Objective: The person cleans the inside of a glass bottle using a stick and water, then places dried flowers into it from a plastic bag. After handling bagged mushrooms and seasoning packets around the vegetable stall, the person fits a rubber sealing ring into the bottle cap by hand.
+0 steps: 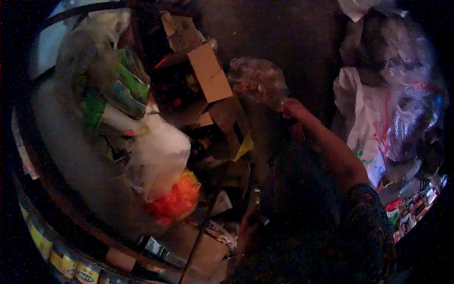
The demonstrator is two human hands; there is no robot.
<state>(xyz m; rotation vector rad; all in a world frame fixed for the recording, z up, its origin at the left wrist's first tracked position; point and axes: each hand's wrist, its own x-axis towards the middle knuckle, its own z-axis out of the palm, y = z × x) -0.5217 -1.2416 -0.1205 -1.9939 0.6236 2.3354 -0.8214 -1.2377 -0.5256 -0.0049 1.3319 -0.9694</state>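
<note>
My right hand (294, 110) is closed around the gathered neck of a clear plastic bag (259, 81). Brownish contents show through the bag, too blurred to name. It is held out past the edge of some open cardboard boxes (211, 73), apart from the floor as far as I can tell. Dark round shapes lie inside the boxes, hard to make out. My left hand does not show; a dim reddish strip beside my dark clothing cannot be identified.
On the left a pale surface bears a white plastic bag (161, 144), a red-orange bag (176, 199) and green-and-white packaging (130, 83). Large white sacks (357, 111) and crumpled clear plastic (409, 118) pile up on the right. Yellow-labelled jars (87, 273) line the lower left.
</note>
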